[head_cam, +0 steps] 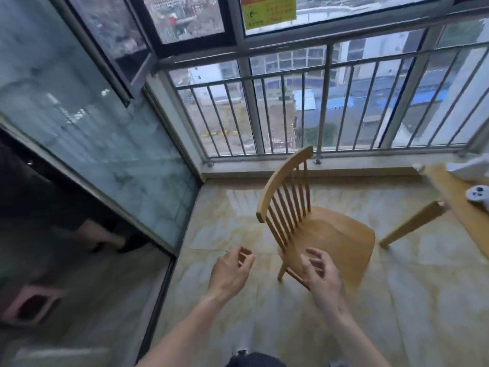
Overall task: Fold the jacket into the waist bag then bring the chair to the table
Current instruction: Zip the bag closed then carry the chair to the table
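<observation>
A wooden spindle-back chair (328, 229) stands on the tiled floor in the middle of the head view, its curved back rail toward me and the seat facing right. My left hand (232, 271) hovers left of the chair, fingers curled loosely and holding nothing. My right hand (321, 274) is in front of the chair's lower spindles and seat edge, fingers spread; it does not grip the chair. The wooden table (465, 210) shows at the right edge, one leg slanting down. The jacket and waist bag cannot be identified; a dark object (254, 360) sits at the bottom edge.
A metal railing (317, 102) with windows runs along the far side behind a low ledge. A glass sliding door (87, 144) closes off the left. On the table lie a white controller (479, 196) and a white item (468, 168). Tiled floor surrounds the chair.
</observation>
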